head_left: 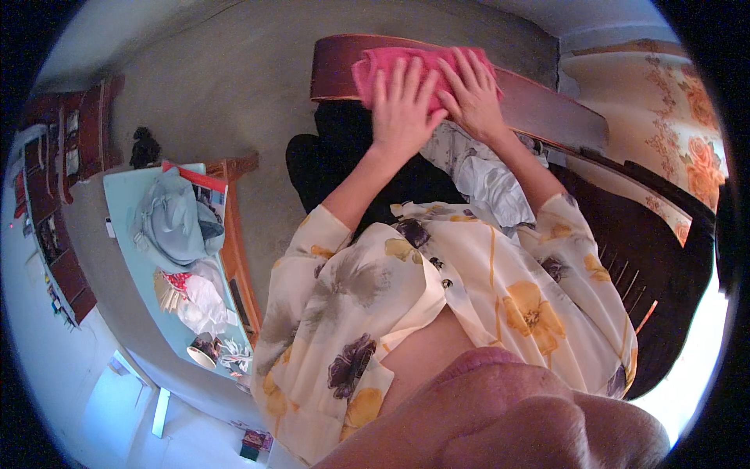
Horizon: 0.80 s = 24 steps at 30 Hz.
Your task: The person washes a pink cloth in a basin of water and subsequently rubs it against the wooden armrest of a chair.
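Observation:
A pink cloth (430, 55) lies bunched over the top of a long reddish-brown wooden board (334, 67). Flat on the cloth's left half rests my left hand (404, 111), palm down, its fingers spread. Beside it my right hand (476, 99) presses on the right half, also palm down with fingers apart. The two thumbs point towards each other. The cloth hides the part of the board beneath it. My legs in black trousers (375, 170) show below the board, and white fabric (498, 184) lies under my right forearm.
At left stands a table with a light-blue top (126, 199), holding a pale grey-blue cloth item (176, 223), a white plastic bag (202, 305) and a cup (203, 352). A dark wooden cabinet (58, 246) is farther left. A floral curtain (700, 149) hangs at right.

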### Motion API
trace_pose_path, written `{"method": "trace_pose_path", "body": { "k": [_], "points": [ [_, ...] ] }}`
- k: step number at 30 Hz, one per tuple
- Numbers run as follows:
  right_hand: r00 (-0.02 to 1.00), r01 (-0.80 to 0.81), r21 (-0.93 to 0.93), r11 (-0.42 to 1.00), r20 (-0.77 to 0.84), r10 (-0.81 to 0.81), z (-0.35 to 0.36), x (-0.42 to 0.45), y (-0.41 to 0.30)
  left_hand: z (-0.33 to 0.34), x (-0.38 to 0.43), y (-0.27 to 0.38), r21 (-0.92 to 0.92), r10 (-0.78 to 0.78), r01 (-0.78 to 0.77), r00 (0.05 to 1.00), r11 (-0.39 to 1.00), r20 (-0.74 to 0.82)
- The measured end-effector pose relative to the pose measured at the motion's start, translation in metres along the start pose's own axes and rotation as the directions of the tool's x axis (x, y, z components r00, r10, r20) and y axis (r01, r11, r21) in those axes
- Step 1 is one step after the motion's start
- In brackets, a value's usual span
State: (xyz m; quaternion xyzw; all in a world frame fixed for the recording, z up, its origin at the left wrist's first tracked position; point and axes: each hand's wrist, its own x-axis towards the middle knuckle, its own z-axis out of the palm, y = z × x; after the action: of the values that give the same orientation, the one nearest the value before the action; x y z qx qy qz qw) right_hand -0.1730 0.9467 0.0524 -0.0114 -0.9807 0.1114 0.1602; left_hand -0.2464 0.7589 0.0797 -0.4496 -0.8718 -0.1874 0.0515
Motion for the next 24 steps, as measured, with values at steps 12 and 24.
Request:
{"method": "trace_pose_path", "body": {
  "k": [12,24],
  "points": [
    [0.699,0.063,0.128,0.990,0.702,-0.136,0.104,0.257,-0.105,-0.008,0.014,-0.168,-0.697,-0.661,0.715,0.502,-0.044,0.557],
    [0.893,0.435,0.153,0.887,0.055,-0.447,0.036,0.123,-0.095,0.000,-0.041,-0.035,-0.615,-0.726,0.468,0.633,0.635,-0.269]
  ]
}}
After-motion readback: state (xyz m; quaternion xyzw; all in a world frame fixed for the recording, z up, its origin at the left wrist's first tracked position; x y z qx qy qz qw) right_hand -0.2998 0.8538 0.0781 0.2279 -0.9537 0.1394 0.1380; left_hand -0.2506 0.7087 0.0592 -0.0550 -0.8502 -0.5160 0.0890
